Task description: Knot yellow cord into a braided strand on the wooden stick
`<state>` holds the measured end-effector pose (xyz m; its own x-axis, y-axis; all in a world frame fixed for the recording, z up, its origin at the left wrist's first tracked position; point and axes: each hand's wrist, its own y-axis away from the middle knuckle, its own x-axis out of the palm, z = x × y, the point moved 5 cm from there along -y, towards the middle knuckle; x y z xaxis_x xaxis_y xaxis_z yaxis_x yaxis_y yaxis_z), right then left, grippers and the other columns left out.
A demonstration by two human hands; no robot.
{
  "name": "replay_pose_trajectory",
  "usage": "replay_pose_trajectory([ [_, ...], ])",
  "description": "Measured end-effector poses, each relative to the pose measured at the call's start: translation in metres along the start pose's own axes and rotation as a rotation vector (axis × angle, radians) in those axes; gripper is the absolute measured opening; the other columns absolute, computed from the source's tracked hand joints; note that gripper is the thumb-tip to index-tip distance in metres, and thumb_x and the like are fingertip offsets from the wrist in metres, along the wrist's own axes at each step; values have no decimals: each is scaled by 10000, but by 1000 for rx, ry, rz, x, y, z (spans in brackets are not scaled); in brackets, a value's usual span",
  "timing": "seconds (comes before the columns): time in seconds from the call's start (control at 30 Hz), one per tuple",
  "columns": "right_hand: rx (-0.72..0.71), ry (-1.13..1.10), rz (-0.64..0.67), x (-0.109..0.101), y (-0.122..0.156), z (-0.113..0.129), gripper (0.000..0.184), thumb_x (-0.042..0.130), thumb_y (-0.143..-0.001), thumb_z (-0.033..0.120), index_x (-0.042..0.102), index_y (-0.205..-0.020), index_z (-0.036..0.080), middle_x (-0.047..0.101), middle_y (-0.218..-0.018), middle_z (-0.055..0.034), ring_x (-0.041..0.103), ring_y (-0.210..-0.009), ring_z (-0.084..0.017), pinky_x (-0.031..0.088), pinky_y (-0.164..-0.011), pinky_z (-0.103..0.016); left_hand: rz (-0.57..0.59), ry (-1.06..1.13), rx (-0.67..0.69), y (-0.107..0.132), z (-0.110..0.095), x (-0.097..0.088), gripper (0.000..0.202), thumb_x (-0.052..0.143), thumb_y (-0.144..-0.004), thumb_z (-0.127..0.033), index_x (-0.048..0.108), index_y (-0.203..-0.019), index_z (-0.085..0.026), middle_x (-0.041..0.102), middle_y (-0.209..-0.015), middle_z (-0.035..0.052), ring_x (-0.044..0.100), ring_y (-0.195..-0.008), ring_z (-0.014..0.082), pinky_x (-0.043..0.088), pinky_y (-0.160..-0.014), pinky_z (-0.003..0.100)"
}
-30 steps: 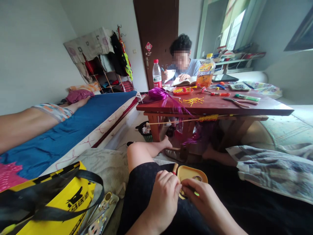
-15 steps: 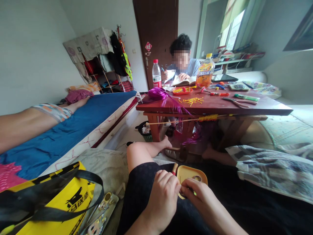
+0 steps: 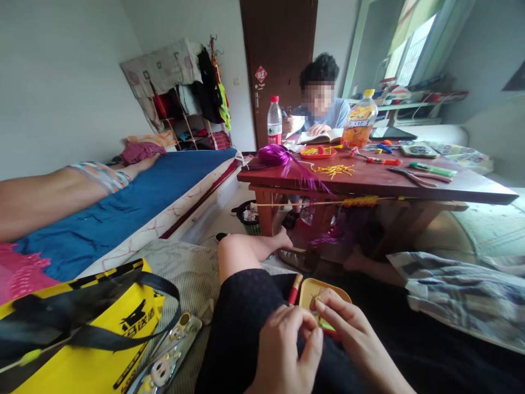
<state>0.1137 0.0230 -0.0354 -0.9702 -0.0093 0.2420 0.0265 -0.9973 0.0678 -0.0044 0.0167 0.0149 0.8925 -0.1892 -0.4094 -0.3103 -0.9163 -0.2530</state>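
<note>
A small yellow tray (image 3: 308,287) rests on my lap, on black cloth. My left hand (image 3: 287,350) sits just in front of the tray with thumb and forefinger pinched on a tiny piece I cannot make out. My right hand (image 3: 348,334) lies over the tray's near right part, fingers curled and fingertips pinched together over the tray. A red-handled tool (image 3: 294,289) lies along the tray's left edge. A bit of green and red shows under my right hand.
A low red-brown table (image 3: 369,178) stands ahead with bottles, yellow bits, pliers and a purple tassel (image 3: 279,156). A person sits reading behind it. Someone lies on the blue bed (image 3: 123,208) at left. A yellow bag (image 3: 82,339) and a phone (image 3: 168,361) lie beside my left leg.
The view has shifted, so everything sits a little further right and lower. My hands have drawn slightly apart; the right fingertips now reach over the tray.
</note>
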Motion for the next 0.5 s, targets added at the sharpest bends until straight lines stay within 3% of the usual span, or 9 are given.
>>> replay_pose_trajectory([
  [0.07, 21, -86, -14, 3, 2, -2, 267, 591, -748, 438, 596, -686, 178, 456, -690, 7, 423, -674, -127, 371, -592, -213, 123, 371, -341, 2, 22, 17, 224, 512, -805, -360, 609, -818, -158, 581, -735, 27, 507, -709, 151, 375, -688, 251],
  [0.1, 30, -114, -20, 4, 3, -2, 260, 610, -738, 425, 602, -669, 174, 459, -679, 8, 423, -668, -123, 371, -596, -208, 145, 542, -436, 2, 28, 23, 258, 539, -789, -386, 611, -849, -146, 579, -755, 30, 503, -715, 144, 373, -688, 243],
  [0.17, 57, -179, -39, 7, 6, -1, 243, 651, -711, 400, 612, -644, 170, 467, -653, 13, 421, -636, -111, 367, -586, -199, 134, 771, -499, -2, 33, 31, 276, 604, -742, -396, 610, -796, -126, 540, -693, 13, 462, -661, 118, 351, -652, 224],
  [0.27, 106, -323, -56, 12, 9, 0, 203, 696, -674, 360, 629, -635, 172, 509, -654, 10, 446, -639, -109, 377, -603, -195, 148, 872, -452, -6, 30, 34, 281, 659, -696, -372, 547, -633, -122, 428, -595, -23, 369, -590, 89, 306, -595, 209],
  [0.33, 138, -419, -43, 16, 11, 1, 187, 717, -653, 335, 636, -620, 170, 536, -650, 3, 466, -654, -113, 385, -628, -196, 138, 810, -371, -6, 25, 31, 299, 641, -712, -367, 497, -596, -132, 390, -599, -27, 346, -597, 91, 303, -596, 213],
  [0.5, 192, -613, -11, 27, 14, 5, 163, 711, -663, 294, 643, -620, 153, 547, -633, -5, 474, -636, -101, 397, -637, -187, 49, 292, -114, -1, 10, 16, 248, 535, -794, -310, 489, -615, -147, 450, -611, -5, 425, -618, 119, 341, -605, 229],
])
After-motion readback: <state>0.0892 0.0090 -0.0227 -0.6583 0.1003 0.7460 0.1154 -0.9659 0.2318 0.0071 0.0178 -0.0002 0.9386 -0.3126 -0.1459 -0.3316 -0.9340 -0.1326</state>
